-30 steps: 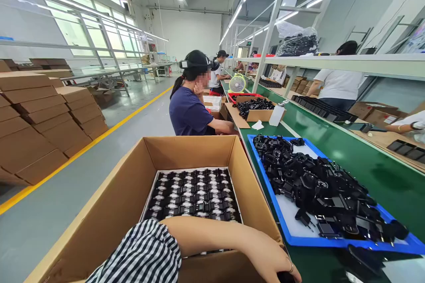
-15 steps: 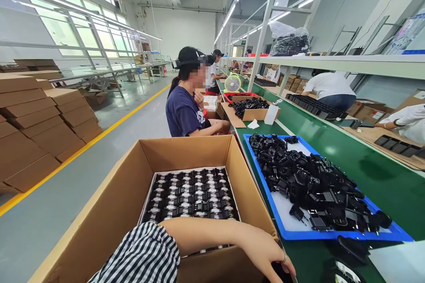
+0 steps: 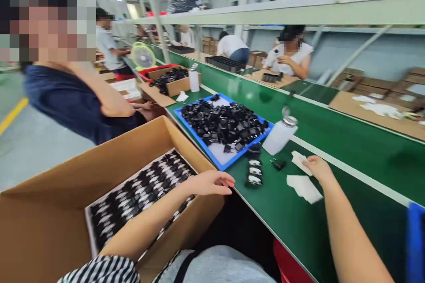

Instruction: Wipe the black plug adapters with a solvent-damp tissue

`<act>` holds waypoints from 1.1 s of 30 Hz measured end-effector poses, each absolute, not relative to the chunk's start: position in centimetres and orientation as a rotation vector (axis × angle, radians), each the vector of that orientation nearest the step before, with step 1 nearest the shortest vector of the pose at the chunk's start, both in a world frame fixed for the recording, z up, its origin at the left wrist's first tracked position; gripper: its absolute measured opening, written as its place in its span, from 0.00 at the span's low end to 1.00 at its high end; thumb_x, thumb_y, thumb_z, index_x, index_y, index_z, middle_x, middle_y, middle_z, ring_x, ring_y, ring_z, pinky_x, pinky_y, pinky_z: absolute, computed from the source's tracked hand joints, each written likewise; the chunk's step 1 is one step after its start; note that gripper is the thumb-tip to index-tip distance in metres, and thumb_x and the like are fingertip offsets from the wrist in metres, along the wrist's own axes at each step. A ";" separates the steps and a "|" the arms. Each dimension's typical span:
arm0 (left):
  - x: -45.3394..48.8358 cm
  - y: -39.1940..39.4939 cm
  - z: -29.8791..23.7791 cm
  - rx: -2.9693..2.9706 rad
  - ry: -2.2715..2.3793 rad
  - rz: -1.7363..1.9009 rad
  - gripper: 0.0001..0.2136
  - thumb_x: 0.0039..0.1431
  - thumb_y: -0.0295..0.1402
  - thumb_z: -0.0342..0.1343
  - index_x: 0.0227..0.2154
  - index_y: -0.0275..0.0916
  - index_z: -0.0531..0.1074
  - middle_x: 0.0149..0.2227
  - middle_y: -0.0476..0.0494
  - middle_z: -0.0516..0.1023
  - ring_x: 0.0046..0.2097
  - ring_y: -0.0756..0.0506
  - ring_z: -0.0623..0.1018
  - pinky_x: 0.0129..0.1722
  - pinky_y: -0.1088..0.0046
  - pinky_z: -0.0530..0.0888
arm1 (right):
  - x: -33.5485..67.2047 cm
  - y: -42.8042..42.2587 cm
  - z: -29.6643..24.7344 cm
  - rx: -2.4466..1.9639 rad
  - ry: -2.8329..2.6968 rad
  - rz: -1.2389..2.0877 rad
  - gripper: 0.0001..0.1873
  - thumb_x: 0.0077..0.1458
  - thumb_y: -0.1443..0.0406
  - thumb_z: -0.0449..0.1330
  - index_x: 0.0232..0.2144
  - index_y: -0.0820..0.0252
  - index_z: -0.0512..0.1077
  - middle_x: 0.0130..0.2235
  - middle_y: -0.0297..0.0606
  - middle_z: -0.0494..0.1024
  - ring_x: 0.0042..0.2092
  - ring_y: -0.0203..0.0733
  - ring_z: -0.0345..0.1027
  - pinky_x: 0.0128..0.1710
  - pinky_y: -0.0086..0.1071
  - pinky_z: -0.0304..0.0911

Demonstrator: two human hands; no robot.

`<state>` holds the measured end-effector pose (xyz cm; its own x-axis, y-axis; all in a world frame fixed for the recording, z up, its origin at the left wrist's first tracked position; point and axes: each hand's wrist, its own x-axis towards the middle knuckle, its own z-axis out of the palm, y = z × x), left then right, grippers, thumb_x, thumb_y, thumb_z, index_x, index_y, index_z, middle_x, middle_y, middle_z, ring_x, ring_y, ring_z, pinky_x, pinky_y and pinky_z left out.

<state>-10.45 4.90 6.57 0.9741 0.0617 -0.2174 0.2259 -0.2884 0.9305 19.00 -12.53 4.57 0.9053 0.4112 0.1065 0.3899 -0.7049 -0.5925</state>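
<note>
My left hand [image 3: 210,182] hovers over the near right corner of a big cardboard box [image 3: 66,174], fingers stretched out and holding nothing. Rows of black plug adapters [image 3: 139,192] fill the box. My right hand [image 3: 317,169] rests on the green bench [image 3: 332,150], its fingers on a small white wipe [image 3: 300,161]; whether they pinch it is unclear. A second white wipe [image 3: 303,186] lies just below that hand. Three black adapters [image 3: 254,172] stand in a line between my hands. A blue tray [image 3: 212,152] heaped with black adapters [image 3: 224,124] sits beyond them.
A white bottle [image 3: 279,135] with a metal cap leans beside the tray. A person in a dark blue shirt [image 3: 76,101] sits close on the left. Further workers sit along and across the line. A small green fan [image 3: 142,56] and another box of parts [image 3: 169,82] stand further up.
The view swung sharply to the right and down. My left hand lifted off the black part at the box's near edge and now hangs open; my right arm has come into view.
</note>
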 end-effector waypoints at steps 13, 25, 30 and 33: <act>0.4 0.1 8.1 0.863 0.353 0.176 0.09 0.41 0.31 0.55 0.30 0.37 0.68 0.32 0.46 0.71 0.34 0.51 0.70 0.33 0.77 0.63 | 9.2 -8.8 11.0 -1.739 -0.955 0.466 0.11 0.35 0.59 0.54 0.22 0.60 0.63 0.24 0.32 0.66 0.25 0.37 0.58 0.24 0.29 0.54; 2.6 3.7 8.0 0.702 0.616 0.377 0.07 0.49 0.28 0.45 0.33 0.36 0.64 0.29 0.45 0.72 0.31 0.49 0.72 0.31 0.74 0.67 | 20.8 -9.0 6.9 -1.698 -0.839 0.383 0.41 0.31 0.55 0.59 0.49 0.55 0.48 0.53 0.43 0.49 0.52 0.48 0.43 0.44 0.42 0.53; 3.7 4.1 7.9 0.587 0.654 0.435 0.07 0.48 0.29 0.46 0.31 0.36 0.64 0.26 0.45 0.72 0.29 0.49 0.73 0.30 0.73 0.68 | 20.8 -6.7 3.5 -1.682 -0.961 0.382 0.44 0.29 0.57 0.61 0.49 0.60 0.46 0.49 0.46 0.57 0.49 0.48 0.52 0.45 0.41 0.53; 4.4 3.7 7.8 0.584 0.666 0.496 0.06 0.45 0.25 0.50 0.29 0.35 0.64 0.24 0.47 0.71 0.26 0.52 0.72 0.29 0.77 0.68 | 19.9 -6.2 2.7 -1.819 -0.823 0.202 0.36 0.30 0.57 0.60 0.43 0.62 0.54 0.43 0.45 0.63 0.43 0.48 0.59 0.40 0.41 0.57</act>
